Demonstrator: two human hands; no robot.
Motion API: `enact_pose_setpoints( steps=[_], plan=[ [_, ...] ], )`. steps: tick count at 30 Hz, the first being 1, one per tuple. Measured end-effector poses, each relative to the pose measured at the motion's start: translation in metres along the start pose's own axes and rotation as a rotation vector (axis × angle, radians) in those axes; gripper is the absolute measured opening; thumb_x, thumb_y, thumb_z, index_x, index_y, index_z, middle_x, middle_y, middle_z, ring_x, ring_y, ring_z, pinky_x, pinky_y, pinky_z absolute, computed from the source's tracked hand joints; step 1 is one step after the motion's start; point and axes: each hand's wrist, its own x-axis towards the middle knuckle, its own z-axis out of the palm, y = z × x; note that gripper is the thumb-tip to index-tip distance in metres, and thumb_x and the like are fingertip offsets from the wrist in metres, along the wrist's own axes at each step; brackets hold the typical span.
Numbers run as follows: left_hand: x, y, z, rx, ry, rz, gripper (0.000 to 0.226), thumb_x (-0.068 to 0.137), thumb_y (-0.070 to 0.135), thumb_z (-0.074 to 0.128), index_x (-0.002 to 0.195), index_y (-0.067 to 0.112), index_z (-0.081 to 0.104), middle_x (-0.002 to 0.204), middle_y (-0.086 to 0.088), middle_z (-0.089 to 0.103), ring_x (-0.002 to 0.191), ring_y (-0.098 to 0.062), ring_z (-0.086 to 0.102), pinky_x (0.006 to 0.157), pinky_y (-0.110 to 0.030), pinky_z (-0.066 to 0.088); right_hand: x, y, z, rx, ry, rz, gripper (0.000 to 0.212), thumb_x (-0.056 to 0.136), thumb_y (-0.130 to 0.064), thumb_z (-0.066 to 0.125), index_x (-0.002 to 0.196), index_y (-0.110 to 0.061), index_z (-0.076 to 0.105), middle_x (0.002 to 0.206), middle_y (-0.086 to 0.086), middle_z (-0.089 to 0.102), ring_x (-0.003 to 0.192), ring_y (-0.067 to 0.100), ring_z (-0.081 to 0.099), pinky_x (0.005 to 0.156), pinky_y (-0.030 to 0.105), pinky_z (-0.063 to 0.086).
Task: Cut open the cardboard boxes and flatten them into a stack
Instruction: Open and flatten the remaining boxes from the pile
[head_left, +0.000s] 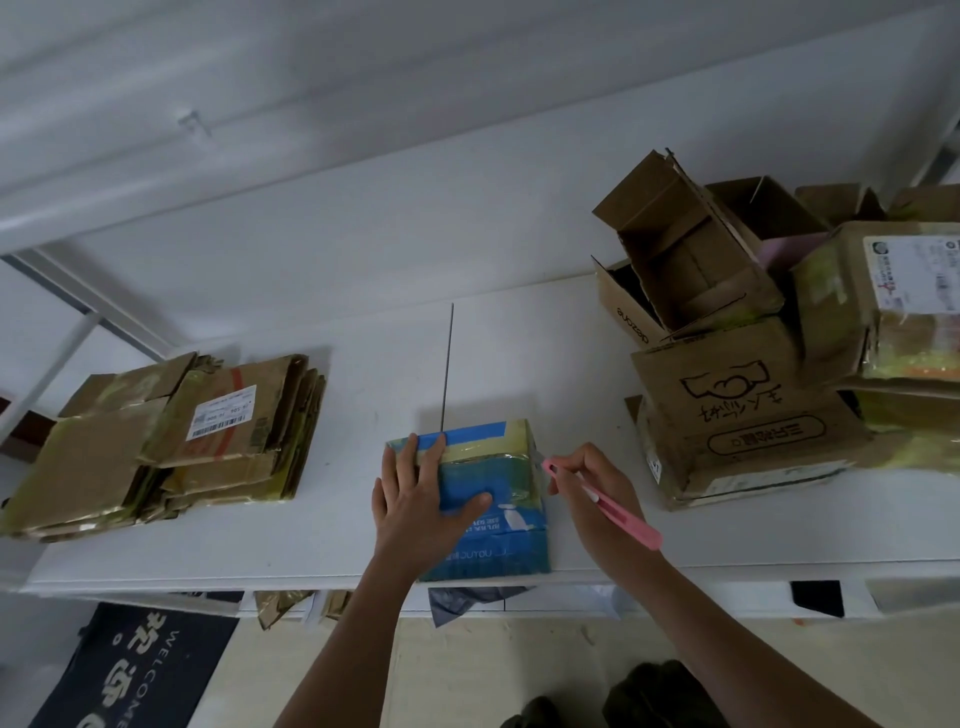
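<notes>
- White desk (519, 338): uncut brown boxes (748, 395) heaped at right of frame, flattened stack (171, 441) at left.
- The blue box (493, 499) sits lower centre, long axis running away from me; probably light, stiff, with slick tape.
- My left hand (421, 499) lies flat and spread on its top, pinning it.
- My right hand (592, 493) is closed around the pink cutter (602, 501), tip at the box's upper right corner.

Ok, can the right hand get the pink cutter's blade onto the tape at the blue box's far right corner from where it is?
Probably yes. The right hand holds the pink cutter with its tip at the blue box's far right corner, nothing between. The left hand presses on the box's left side, clear of that corner.
</notes>
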Motion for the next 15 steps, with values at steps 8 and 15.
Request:
enact_pose_setpoints(
  steps=[8, 15],
  plan=[
    [-0.001, 0.004, -0.006, -0.011, -0.025, -0.017, 0.104, 0.066, 0.087, 0.028, 0.154, 0.035, 0.007, 0.163, 0.005, -0.001, 0.151, -0.025, -0.008, 0.12, -0.052, 0.01, -0.02, -0.007, -0.004, -0.022, -0.065, 0.037, 0.012, 0.098, -0.007, 0.053, 0.086, -0.008, 0.052, 0.081, 0.0, 0.062, 0.081, 0.013, 0.063, 0.068, 0.024, 0.054],
    [0.01, 0.007, -0.024, -0.051, -0.107, -0.079, 0.08, 0.082, 0.072, 0.054, 0.149, 0.042, 0.02, 0.161, 0.009, 0.008, 0.146, -0.022, 0.003, 0.113, -0.054, 0.02, -0.028, -0.014, -0.007, 0.077, -0.04, 0.057, 0.014, 0.096, -0.021, 0.056, 0.085, -0.012, 0.055, 0.078, -0.005, 0.065, 0.079, 0.009, 0.065, 0.07, 0.015, 0.051]
  ],
)
